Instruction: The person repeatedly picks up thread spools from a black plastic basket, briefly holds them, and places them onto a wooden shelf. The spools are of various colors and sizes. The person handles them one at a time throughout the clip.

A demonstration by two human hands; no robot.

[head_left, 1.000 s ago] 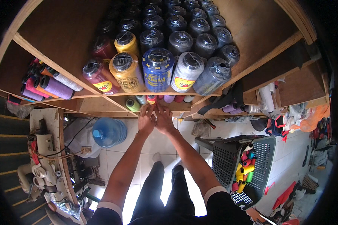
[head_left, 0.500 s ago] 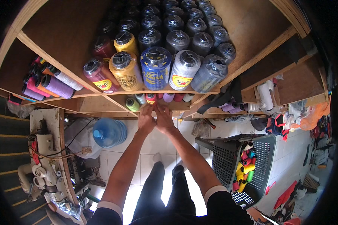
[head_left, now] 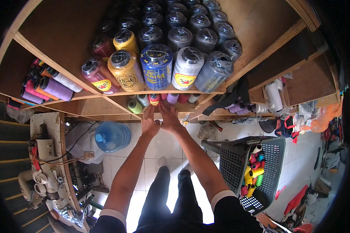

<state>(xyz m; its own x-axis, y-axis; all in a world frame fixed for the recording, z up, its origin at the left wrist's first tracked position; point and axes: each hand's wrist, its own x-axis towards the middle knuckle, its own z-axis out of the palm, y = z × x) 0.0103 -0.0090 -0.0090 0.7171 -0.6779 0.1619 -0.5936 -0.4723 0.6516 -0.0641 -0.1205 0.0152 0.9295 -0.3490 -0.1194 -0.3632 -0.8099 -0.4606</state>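
On the lower shelf (head_left: 118,115), a row of small thread spools stands upright: a lime green spool (head_left: 135,106), a red spool (head_left: 154,99) with a yellow label, a purple one (head_left: 172,98) and others. My left hand (head_left: 149,121) reaches up to the shelf edge just below the red spool, fingers stretched forward. Beside it, my right hand (head_left: 169,118) points its extended fingers toward the gap between the red and purple spools. A small space separates the two hands. Whether any fingertip touches the red spool I cannot tell. Nothing shows in either palm.
Above, a shelf holds many large plastic-wrapped thread cones (head_left: 156,68). More spools (head_left: 56,89) lie in the left compartment. A blue water jug (head_left: 112,136) stands on the tiled floor, near a sewing machine (head_left: 46,167). At right, a dark crate (head_left: 274,155) holds colourful spools.
My hands have drawn apart from each other, and their fingers have straightened. More of the red spool shows now. The shelves sit slightly lower-left in view as the head shifts.
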